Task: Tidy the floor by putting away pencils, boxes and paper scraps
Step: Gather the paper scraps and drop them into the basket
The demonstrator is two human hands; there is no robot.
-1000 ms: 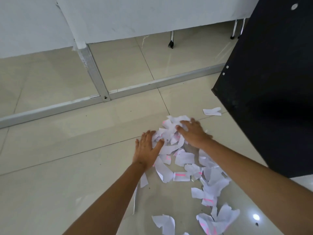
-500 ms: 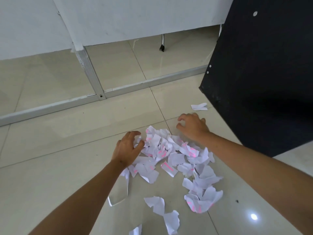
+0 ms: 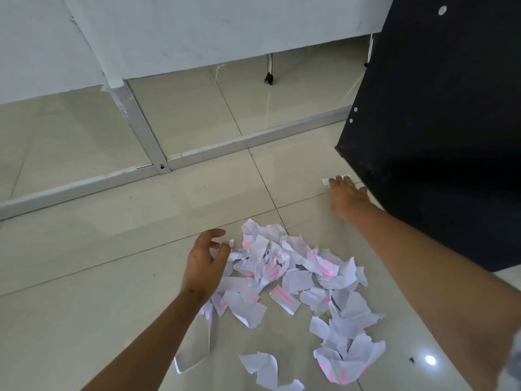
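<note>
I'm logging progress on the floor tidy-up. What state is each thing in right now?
Paper scraps pile: loosely heaped on floor.
Stray scrap: apart, by black panel, under right fingertips.
Right hand: stretched out, on stray scrap.
Left hand: fingers relaxed, at pile's edge.

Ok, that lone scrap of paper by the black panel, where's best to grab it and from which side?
Take the lone scrap by its left end, the part showing past the right hand. It lies flat on the tile, tight against the black panel, so come from above and the open floor side, probably sliding it clear before pinching an edge.
</note>
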